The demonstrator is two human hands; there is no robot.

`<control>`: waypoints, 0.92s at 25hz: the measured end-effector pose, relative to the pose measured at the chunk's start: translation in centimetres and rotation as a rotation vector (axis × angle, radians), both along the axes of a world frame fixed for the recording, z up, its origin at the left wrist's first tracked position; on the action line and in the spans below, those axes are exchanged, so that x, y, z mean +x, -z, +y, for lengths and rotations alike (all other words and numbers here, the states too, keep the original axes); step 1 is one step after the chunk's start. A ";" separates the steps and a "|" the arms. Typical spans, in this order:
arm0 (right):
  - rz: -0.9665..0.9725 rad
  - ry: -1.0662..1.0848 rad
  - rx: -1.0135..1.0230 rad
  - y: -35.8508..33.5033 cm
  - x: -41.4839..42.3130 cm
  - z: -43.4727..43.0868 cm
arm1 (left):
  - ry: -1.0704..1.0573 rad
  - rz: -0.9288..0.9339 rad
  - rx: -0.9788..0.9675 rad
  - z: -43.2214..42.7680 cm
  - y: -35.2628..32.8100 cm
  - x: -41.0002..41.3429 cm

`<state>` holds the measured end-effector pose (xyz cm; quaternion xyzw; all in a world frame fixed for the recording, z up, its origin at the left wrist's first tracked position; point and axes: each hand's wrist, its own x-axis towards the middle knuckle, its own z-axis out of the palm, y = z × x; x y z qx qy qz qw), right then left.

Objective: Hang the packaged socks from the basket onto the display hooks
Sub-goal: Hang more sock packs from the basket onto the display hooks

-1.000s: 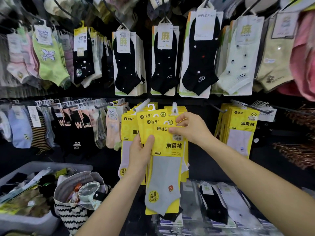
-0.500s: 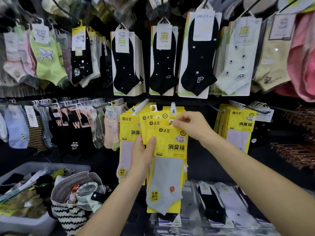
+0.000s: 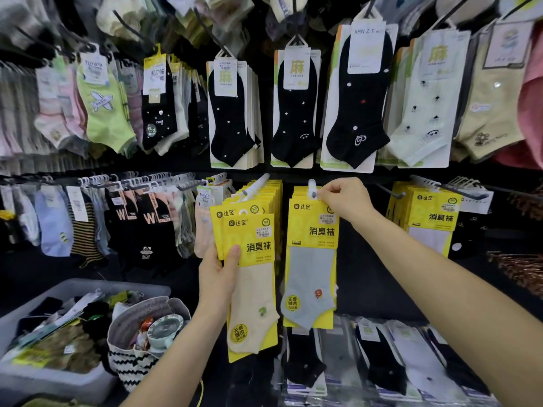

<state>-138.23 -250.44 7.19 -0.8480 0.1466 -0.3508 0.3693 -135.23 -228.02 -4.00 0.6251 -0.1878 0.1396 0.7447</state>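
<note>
Split apart now is the bundle both hands held together a second ago. The right hand (image 3: 343,201) pinches the top edge of the grey sock pack (image 3: 311,259) at the white hook (image 3: 312,186). The left hand (image 3: 219,277) has carried the remaining cream sock packs (image 3: 252,277) leftward, thumb clamped across their yellow cards. These packs look light and flat, stiff at the card and floppy below, so the header by the hole seems the best hold. Low left, the grey basket (image 3: 123,286) holds loose sock packs, beside a striped bag (image 3: 132,362) with a small fan (image 3: 164,330) inside.
</note>
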 end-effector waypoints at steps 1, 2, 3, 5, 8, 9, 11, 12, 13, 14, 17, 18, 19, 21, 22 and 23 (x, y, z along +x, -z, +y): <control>0.019 0.005 -0.018 0.2 0.1 0.0 | -0.008 -0.004 0.019 0.2 0.0 0.1; 0.035 0.005 -0.035 0.4 0.1 0.0 | -0.016 -0.009 0.034 0.3 -0.1 0.1; 0.050 0.006 -0.047 0.5 0.0 0.0 | -0.018 -0.015 0.039 0.3 -0.3 0.0; 0.071 0.029 -0.085 0.4 -0.3 -0.1 | 0.008 -0.046 0.037 0.1 -0.8 -0.4; -0.066 0.066 -0.207 0.3 -1.1 0.4 | 0.048 -0.118 0.066 -0.5 -1.4 -1.1; -0.128 0.020 -0.223 0.3 -1.5 1.1 | 0.051 -0.118 0.075 -0.8 -1.3 -1.2; -0.166 -0.094 -0.251 0.6 -2.3 2.6 | 0.072 -0.063 0.064 -1.7 -1.0 -1.4; -0.147 -0.134 -0.271 0.8 -2.7 3.2 | 0.083 -0.037 0.059 -2.2 -0.8 -1.6; -0.113 -0.165 -0.293 1.0 -3.0 3.6 | 0.096 -0.026 0.050 -2.6 -0.7 -1.8; -0.072 -0.189 -0.316 1.2 -3.2 3.8 | 0.113 -0.022 0.037 -2.9 -0.5 -2.0; 0.017 -0.228 -0.286 1.5 -3.6 3.4 | 0.160 -0.012 0.030 -3.8 -0.3 -2.4; 0.031 -0.248 -0.236 1.5 -3.7 3.1 | 0.167 -0.002 0.035 -4.0 -0.1 -2.3; 0.047 -0.272 -0.194 1.5 -3.8 2.8 | 0.176 0.010 0.039 -4.2 0.1 -2.2; 0.080 -0.310 -0.144 1.5 -4.0 2.5 | 0.190 0.026 0.036 -4.6 0.4 -2.3; 0.080 -0.318 -0.120 1.6 -4.1 2.3 | 0.198 0.029 0.027 -4.8 0.5 -2.3; 0.064 -0.311 -0.092 1.6 -4.1 2.2 | 0.209 0.032 0.017 -4.9 0.6 -2.4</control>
